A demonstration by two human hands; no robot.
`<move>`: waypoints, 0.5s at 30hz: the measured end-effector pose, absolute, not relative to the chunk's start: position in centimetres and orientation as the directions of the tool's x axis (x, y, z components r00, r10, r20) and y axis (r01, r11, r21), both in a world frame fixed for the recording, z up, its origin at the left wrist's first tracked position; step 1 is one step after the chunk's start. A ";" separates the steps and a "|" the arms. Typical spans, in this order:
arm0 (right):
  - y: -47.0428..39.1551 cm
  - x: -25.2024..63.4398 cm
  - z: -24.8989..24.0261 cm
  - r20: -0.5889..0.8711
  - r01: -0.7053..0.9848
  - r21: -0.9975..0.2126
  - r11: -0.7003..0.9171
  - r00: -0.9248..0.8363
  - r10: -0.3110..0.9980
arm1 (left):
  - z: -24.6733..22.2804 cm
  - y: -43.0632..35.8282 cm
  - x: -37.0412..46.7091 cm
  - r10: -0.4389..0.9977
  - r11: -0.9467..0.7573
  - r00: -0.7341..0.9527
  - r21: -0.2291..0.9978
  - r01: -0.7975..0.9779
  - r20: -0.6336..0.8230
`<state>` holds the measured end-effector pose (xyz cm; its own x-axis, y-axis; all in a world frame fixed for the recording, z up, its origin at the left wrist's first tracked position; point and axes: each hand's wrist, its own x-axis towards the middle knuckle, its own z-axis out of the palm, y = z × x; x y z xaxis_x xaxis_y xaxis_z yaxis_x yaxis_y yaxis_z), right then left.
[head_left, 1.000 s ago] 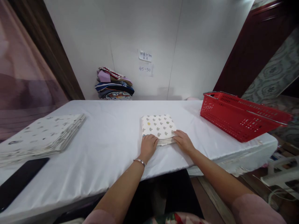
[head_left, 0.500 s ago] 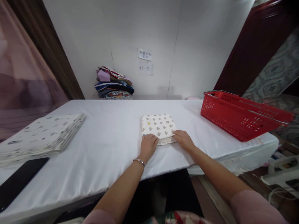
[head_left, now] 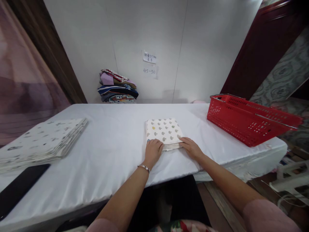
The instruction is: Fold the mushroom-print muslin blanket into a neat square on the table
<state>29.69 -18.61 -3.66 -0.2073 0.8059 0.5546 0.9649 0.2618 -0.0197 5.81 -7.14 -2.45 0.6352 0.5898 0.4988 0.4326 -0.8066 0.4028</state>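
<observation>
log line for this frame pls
left hand flat on folded patterned cloth near edge | right hand at its right corner | red basket right

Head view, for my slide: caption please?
Both hands rest on a folded cloth on a white table.

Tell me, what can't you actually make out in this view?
- Wall notes: writing too small to read.
- Red basket: its wall hides whatever is inside.
- Black flat object: cut off by the left edge.
- Left hand fingertips: curled on the folded cloth, grip unclear.
</observation>
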 end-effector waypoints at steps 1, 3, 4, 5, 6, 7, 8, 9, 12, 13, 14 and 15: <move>-18.7 29.7 -3.7 0.568 0.962 -0.042 0.268 -0.198 0.799 | -2.4 -7.1 5.8 0.588 -0.808 0.636 0.402 0.431 0.500; -18.7 29.5 -3.8 0.599 0.962 -0.089 0.260 -0.156 0.785 | -2.4 -7.1 5.8 0.586 -0.810 0.635 0.403 0.426 0.504; -18.7 29.5 -3.9 0.606 0.963 -0.112 0.246 -0.130 0.785 | -2.5 -7.1 5.8 0.586 -0.809 0.634 0.406 0.425 0.505; -18.7 29.4 -4.0 0.606 0.965 -0.130 0.229 -0.106 0.788 | -2.5 -7.1 5.8 0.587 -0.808 0.634 0.408 0.425 0.503; -18.6 29.3 -4.0 0.599 0.967 -0.143 0.212 -0.086 0.796 | -2.5 -7.1 5.8 0.589 -0.807 0.635 0.409 0.427 0.500; -18.6 29.2 -4.0 0.589 0.969 -0.149 0.196 -0.072 0.805 | -2.5 -7.1 5.8 0.591 -0.806 0.636 0.409 0.429 0.496; -18.5 29.2 -4.1 0.577 0.972 -0.152 0.181 -0.061 0.815 | -2.5 -7.1 5.8 0.592 -0.805 0.638 0.408 0.432 0.493; -18.5 29.2 -4.1 0.566 0.974 -0.152 0.166 -0.052 0.823 | -2.5 -7.1 5.8 0.594 -0.803 0.638 0.407 0.434 0.491; -18.3 29.4 -4.2 0.547 0.983 -0.135 0.126 -0.032 0.837 | -2.5 -7.1 5.8 0.595 -0.803 0.635 0.408 0.435 0.494; -18.3 29.5 -4.3 0.544 0.985 -0.119 0.127 -0.042 0.838 | -2.5 -7.1 5.8 0.592 -0.805 0.634 0.407 0.432 0.497; -18.3 29.6 -4.3 0.544 0.986 -0.097 0.139 -0.065 0.837 | -2.5 -7.1 5.8 0.588 -0.808 0.635 0.405 0.429 0.501; -18.3 29.7 -4.4 0.545 0.985 -0.072 0.157 -0.093 0.834 | -2.5 -7.1 5.8 0.586 -0.809 0.634 0.404 0.426 0.504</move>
